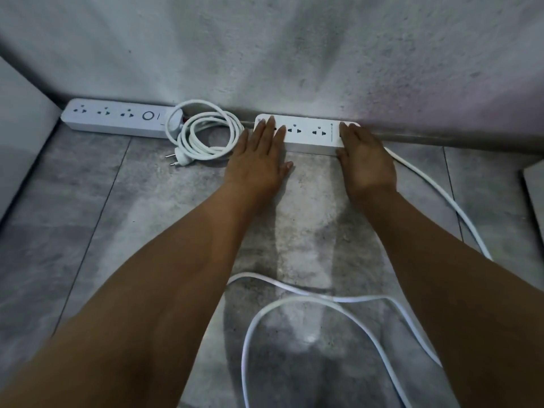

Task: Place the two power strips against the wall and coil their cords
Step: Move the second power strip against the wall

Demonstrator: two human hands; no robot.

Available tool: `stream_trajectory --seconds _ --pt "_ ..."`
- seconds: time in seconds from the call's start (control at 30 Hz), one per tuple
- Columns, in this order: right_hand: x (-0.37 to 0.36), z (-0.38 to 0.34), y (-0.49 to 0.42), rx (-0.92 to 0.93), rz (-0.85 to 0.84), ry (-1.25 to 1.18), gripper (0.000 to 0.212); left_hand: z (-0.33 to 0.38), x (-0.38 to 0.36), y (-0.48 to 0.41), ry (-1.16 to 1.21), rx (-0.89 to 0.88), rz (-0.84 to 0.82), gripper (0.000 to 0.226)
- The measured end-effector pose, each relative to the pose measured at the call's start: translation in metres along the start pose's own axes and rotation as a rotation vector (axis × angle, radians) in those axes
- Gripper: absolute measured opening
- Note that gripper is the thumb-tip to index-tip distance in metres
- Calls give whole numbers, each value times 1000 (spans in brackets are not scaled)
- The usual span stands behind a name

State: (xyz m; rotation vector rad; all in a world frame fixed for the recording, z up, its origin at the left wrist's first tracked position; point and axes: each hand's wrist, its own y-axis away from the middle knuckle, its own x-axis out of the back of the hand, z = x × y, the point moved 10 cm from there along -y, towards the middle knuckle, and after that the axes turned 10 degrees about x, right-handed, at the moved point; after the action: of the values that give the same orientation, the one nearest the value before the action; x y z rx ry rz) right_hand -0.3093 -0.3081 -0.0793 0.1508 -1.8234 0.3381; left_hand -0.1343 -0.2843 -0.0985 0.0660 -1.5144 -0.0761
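Two white power strips lie along the foot of the wall. The left strip [114, 118] sits in the corner, its cord [206, 134] wound in a coil beside it with the plug [180, 156] on the floor. The right strip [307, 134] lies against the wall. My left hand [257, 160] rests flat with straight fingers on its left end. My right hand [366, 160] presses flat on its right end. Its cord [323, 301] runs loose from the right end, down the floor and back in wide loops between my forearms.
A rough grey wall [265, 54] meets the grey tiled floor [103, 231] at a dark skirting line. A pale panel [20, 136] stands at the left edge and another edge [534, 189] juts in at the right.
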Motion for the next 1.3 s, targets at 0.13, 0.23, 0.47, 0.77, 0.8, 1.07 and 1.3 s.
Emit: stream_trajectory --seconds 0.13,0.23,0.47,0.77,0.8,1.07,1.3 --pt "-1 -3 1 12 -35 87 53 1 -2 -1 -22 35 -69 73" --pt "-2 -2 6 5 -101 97 62 3 4 -2 -12 48 -128 74" --pt "27 14 59 -34 -83 14 61 17 32 21 19 8 -74 70" --pt "85 18 161 -84 -45 -64 49 57 50 112 97 -84 -109 68" --pt "91 17 174 -93 -57 -77 47 61 52 124 103 -90 -112 67" --pt "114 25 281 -218 -134 -90 34 113 57 214 122 -220 -155 67" --pt "122 69 381 -645 -149 75 36 161 27 271 65 -383 -203 66"
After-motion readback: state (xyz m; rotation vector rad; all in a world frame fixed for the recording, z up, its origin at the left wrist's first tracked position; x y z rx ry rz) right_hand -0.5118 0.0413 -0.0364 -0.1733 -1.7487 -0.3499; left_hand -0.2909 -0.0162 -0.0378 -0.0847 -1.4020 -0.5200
